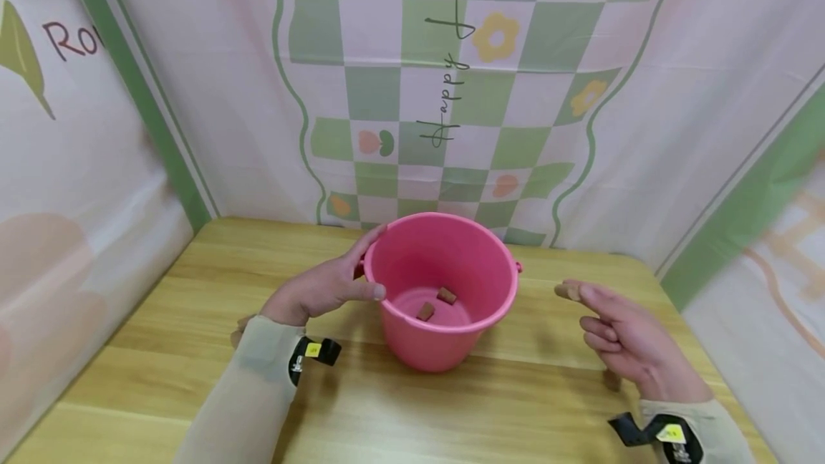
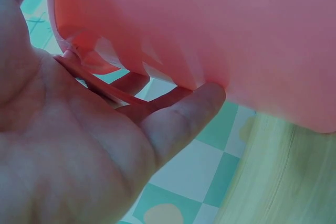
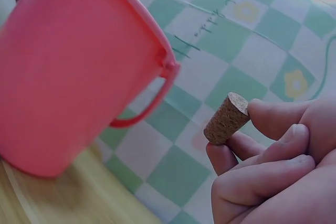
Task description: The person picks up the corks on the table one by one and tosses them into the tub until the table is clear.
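A pink bucket [image 1: 433, 346] stands upright on the wooden table, with two brown corks on its floor, one cork [image 1: 446, 296] behind the other cork [image 1: 425, 311]. My left hand [image 1: 329, 285] holds the bucket at its left rim, thumb over the edge and fingers along the outside wall. In the left wrist view the bucket's handle [image 2: 100, 83] crosses that palm. Out to the bucket's right, my right hand [image 1: 625, 342] pinches a speckled cork [image 3: 227, 119] between thumb and fingertip, above the table.
Partly hidden by the right hand, another cork [image 1: 611, 380] lies on the table [image 1: 361, 414]. Brown pieces [image 1: 238, 335] show beside the left wrist. A checkered cloth [image 1: 432, 92] hangs behind the table, with printed cloth on both sides.
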The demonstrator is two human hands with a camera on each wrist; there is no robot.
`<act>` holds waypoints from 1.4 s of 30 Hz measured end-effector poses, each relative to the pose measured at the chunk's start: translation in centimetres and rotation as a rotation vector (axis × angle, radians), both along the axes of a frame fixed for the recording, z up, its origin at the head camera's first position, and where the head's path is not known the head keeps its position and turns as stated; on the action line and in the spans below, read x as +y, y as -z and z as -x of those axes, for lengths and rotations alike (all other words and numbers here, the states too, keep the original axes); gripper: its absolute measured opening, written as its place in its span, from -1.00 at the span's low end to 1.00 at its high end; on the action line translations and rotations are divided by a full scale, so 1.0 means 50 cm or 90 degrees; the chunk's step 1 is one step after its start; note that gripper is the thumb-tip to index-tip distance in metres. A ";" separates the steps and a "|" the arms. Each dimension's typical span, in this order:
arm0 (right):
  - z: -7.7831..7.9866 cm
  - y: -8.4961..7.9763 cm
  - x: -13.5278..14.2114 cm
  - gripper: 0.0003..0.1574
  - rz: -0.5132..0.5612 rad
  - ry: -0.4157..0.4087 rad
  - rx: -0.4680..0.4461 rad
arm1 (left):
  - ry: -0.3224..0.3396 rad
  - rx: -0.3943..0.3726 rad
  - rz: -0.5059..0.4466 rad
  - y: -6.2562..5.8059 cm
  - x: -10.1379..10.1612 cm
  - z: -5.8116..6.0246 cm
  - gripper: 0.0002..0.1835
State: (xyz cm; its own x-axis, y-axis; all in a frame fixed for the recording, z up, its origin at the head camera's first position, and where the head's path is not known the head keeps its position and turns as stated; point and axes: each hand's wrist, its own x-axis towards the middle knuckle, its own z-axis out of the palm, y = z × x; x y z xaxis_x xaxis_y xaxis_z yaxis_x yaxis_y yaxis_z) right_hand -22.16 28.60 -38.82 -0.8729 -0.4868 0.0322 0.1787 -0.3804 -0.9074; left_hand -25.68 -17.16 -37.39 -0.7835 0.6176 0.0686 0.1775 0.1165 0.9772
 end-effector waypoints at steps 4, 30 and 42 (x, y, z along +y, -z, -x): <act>0.000 -0.011 -0.020 -0.51 -0.007 -0.006 0.008 | -0.002 0.006 -0.005 0.000 0.001 -0.003 0.11; -0.006 -0.090 -0.119 -0.43 0.148 -0.136 0.028 | -0.007 -0.005 -0.002 -0.002 0.000 -0.004 0.13; 0.008 -0.091 -0.152 -0.52 0.032 -0.091 0.044 | 0.013 -0.001 0.015 -0.039 0.004 -0.022 0.20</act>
State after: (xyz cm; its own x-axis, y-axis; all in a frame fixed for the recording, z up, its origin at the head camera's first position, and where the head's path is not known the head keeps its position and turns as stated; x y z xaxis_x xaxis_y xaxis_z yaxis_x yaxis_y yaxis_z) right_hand -22.56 21.02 -34.29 -0.7892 -0.6028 0.1175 0.1718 -0.4004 -0.9001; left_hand -24.57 -16.96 -35.44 -0.7713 0.6343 0.0530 0.1789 0.1361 0.9744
